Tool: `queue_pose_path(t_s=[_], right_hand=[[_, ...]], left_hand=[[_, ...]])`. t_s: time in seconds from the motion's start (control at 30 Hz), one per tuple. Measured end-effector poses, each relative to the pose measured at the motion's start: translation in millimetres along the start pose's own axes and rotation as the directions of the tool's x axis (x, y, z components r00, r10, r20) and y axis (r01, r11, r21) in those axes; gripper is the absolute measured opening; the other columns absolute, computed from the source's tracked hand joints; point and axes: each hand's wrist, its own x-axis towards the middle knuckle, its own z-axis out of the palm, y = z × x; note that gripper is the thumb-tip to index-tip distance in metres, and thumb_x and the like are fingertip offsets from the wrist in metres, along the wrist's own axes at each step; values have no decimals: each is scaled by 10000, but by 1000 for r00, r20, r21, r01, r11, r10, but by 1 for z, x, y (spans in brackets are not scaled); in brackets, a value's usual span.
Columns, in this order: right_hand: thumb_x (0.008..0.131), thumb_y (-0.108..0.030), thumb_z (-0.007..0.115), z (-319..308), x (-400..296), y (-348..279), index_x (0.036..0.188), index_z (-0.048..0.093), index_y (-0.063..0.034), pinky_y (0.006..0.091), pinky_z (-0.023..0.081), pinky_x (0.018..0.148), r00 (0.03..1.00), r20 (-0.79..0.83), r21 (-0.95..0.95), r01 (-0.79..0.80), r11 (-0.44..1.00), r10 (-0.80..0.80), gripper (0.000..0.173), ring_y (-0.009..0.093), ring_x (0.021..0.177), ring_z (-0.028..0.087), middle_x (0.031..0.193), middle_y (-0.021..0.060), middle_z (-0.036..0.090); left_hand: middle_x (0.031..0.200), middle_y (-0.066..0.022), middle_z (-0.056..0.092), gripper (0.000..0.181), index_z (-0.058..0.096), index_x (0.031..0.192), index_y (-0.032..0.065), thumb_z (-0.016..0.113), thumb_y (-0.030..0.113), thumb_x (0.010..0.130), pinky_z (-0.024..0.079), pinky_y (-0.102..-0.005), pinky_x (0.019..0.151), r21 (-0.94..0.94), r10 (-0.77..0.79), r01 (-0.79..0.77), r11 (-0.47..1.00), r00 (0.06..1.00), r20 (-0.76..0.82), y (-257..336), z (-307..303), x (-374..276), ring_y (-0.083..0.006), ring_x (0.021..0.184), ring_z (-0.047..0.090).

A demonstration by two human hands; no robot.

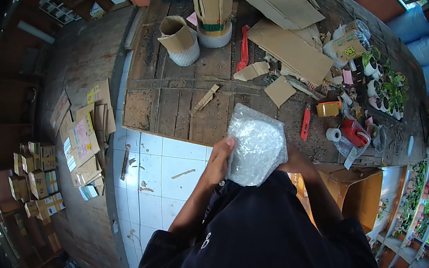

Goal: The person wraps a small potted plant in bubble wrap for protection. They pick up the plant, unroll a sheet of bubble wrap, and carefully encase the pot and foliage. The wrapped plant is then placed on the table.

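Observation:
A bundle of bubble wrap is held in front of my chest, near the edge of the wooden table. My left hand grips its left side, the thumb lying on the wrap. At the lower right, my right hand is against the bundle, its fingers mostly hidden behind it. What is inside the wrap cannot be seen. A square cardboard piece and a red box cutter lie on the table beyond my right hand. A torn cardboard strip is beyond my left.
Two cardboard-and-bubble-wrap cylinders, one small and one tall, stand at the back. Large cardboard sheets, a tape dispenser and potted seedlings occupy the right. Flattened cardboard lies on the left surface.

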Motion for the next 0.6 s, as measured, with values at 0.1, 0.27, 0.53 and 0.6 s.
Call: queue_pose_path(t_s=[0.1,0.27,0.53,0.6], right_hand=[[894,-88,581,12,13,15,1348,495,-25,301,447,962,985,-171,210,17,978,20,467,203,1119,579,1215,93,600],[932,-2,486,9,36,42,1204,558,-26,291,431,961,963,2,869,-135,477,269,282,159,1074,574,1150,84,608],[899,74,487,-9,2,55,1093,564,-15,260,423,852,940,-333,-35,68,997,-76,227,111,943,551,963,35,590],[924,31,507,8,0,61,1108,575,-2,271,430,857,949,-316,103,43,994,-8,199,112,951,557,980,44,612]], left_hand=[[1113,-78,628,520,552,1217,-33,451,431,1007,445,-297,885,53,61,-67,996,994,96,-3,-4,6,-143,1020,569],[1061,-71,648,430,558,1225,-21,615,307,953,471,-299,855,213,35,-61,975,992,122,16,12,6,-138,980,591],[1051,-67,661,370,582,1209,-4,628,253,946,472,-291,859,33,53,-53,998,999,-12,16,5,10,-115,954,597],[1094,-67,643,382,554,1249,15,611,246,951,472,-294,870,-98,28,-40,994,992,-125,16,11,15,-123,979,595]])
